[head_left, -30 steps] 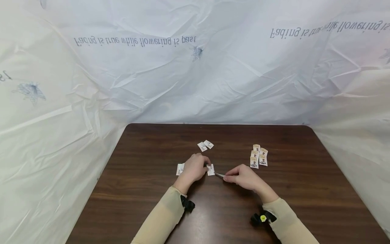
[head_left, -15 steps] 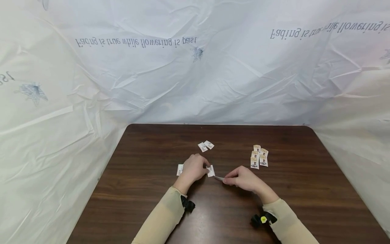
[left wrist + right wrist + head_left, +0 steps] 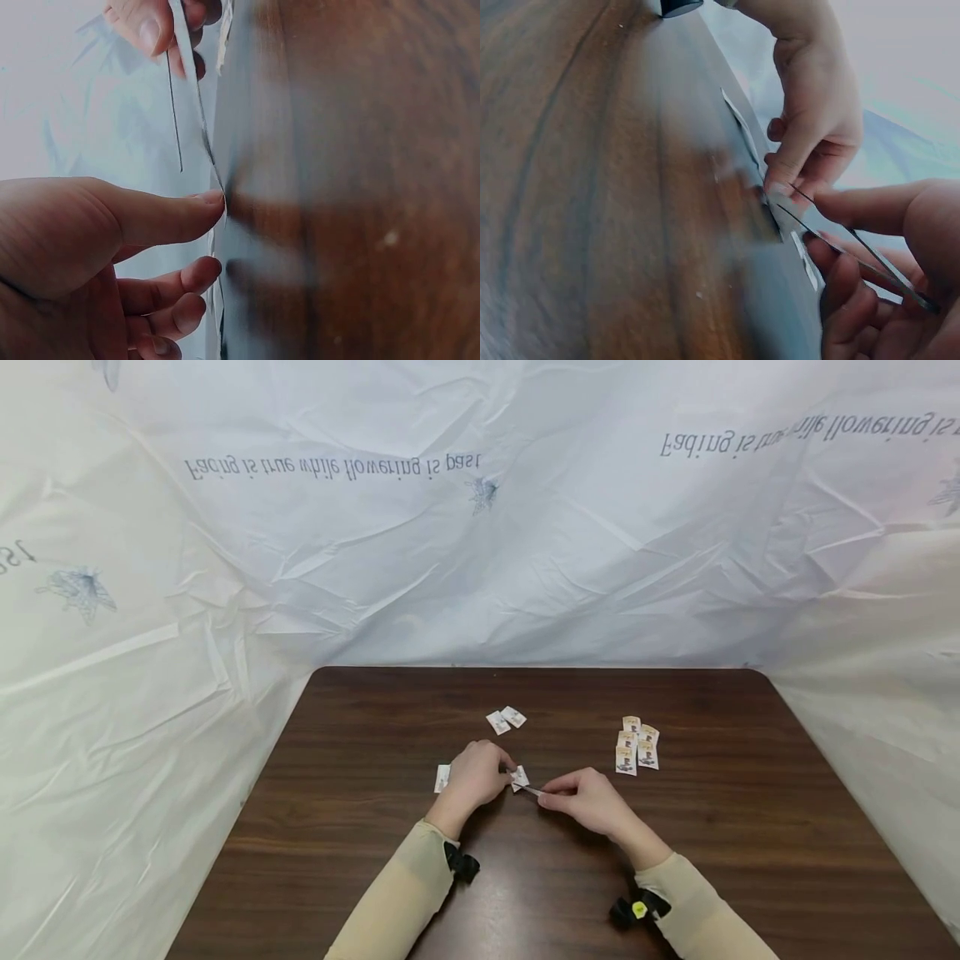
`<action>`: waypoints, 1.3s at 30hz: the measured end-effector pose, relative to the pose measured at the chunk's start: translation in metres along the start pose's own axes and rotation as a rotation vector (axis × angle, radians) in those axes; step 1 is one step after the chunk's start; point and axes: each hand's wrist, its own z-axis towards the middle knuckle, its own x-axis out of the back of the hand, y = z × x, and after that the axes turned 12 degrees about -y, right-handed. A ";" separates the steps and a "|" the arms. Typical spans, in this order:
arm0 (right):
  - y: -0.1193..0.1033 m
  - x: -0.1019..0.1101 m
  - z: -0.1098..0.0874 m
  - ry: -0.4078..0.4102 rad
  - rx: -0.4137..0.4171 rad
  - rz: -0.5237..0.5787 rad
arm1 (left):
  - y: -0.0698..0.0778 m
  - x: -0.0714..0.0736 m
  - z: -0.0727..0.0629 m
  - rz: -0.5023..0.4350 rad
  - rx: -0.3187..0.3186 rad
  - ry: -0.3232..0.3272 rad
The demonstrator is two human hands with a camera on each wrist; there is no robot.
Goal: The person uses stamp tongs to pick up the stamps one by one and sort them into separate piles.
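Note:
My right hand [image 3: 592, 800] grips metal tweezers [image 3: 881, 262] between thumb and fingers. The tweezers' tips stand apart, one of them at the near edge of a small white printed paper slip [image 3: 522, 773]. On that slip my left hand [image 3: 477, 772] rests its thumb tip, pressing it to the table; in the left wrist view its other fingertips [image 3: 191, 311] touch down close by. Partly behind the left hand lies another white slip [image 3: 442, 777]. Whether the tweezers' lower tip is under or on the slip is hard to tell.
Two white slips [image 3: 506, 719] lie farther back on the dark wooden table [image 3: 375, 718]. To the right is a group of several slips with orange tops [image 3: 636, 746], overlapping. A white printed sheet [image 3: 525, 568] hangs behind and beside the table.
My right hand has moved a little to the left, bringing the tweezers' tips over the slip's near edge. The slip has tilted slightly under the left thumb; the left hand stays nearly in place.

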 end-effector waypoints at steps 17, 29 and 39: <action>0.017 -0.001 0.008 0.143 0.016 -0.084 | 0.001 -0.001 -0.001 0.024 -0.047 0.017; 0.014 0.003 0.007 0.179 -0.001 -0.086 | 0.006 0.001 -0.002 0.013 -0.076 -0.041; 0.019 0.008 0.010 0.130 0.009 -0.072 | -0.002 0.013 -0.002 -0.042 -0.270 -0.080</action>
